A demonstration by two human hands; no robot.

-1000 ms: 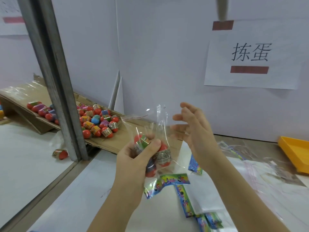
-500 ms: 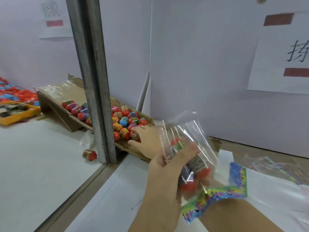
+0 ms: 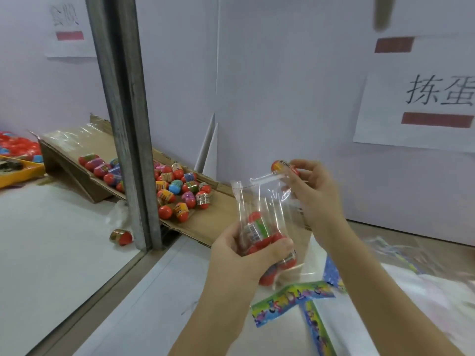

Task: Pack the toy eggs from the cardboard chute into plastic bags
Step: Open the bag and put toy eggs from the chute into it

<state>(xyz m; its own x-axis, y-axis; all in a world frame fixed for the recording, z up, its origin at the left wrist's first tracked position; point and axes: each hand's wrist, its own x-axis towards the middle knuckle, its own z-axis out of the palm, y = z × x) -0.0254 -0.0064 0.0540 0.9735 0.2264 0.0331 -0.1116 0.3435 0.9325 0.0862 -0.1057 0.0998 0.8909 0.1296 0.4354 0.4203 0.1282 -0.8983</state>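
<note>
Head view: the left hand (image 3: 244, 255) is gripping the lower part of the bag (image 3: 267, 196), with fingers and thumb curled round the plastic and the packed eggs (image 3: 257, 228) inside. This grip is holding the bag upright with its mouth facing up. It is also bunching the load at the bottom, so the upper part is hanging free as a throat.

The right hand (image 3: 318, 196) is pinching one egg (image 3: 282, 167) in its fingertips, just above the far right edge of the bag mouth. Its lower fingers appear to be touching the rim, probably to spread the mouth, but blur is preventing a firm reading.

The supply is lying on the chute (image 3: 213, 222), left of and beyond the bag. Loose eggs (image 3: 185, 191) are resting against one another near the low end of the slope, where the right hand can reach them. One stray egg (image 3: 120, 237) is lying on the table (image 3: 51, 253), left of the post (image 3: 128, 150) and off the chute. Printed strips (image 3: 290, 299) are lying near, below the bag.

Judged step: loading one more egg. The insertion is calling for a straight drop through the mouth, because the thin rim is likely to fold inward.
</note>
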